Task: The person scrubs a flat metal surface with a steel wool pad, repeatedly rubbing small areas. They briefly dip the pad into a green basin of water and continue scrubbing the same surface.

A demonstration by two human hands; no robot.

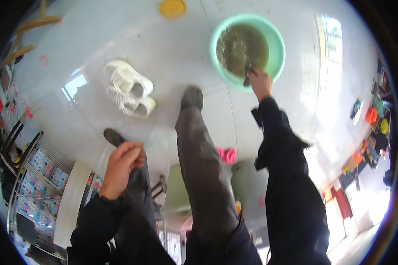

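Note:
A mint-green plastic basin (277, 59) of murky brown water (242, 46) stands on the floor ahead and to the right. At its near rim, my right hand (261, 82) grips a small dark object (248, 74), possibly a wet cloth, its far end over the water. Its exact shape is partly hidden by the fingers. My left hand (123, 167) hovers above my left leg, thumb and fingers drawn together, with nothing visible in them. A pair of white lace-up sneakers (129, 87) lies side by side on the tiles, beyond my left hand.
A yellow round dish or lid (172, 8) sits at the far edge of the tiled floor (172, 43). Between my legs and right arm lies a pink item (227, 155). Metal-framed furniture (41, 165) lines the left, and wooden legs (36, 23) show at upper left. Assorted goods (364, 152) line the right.

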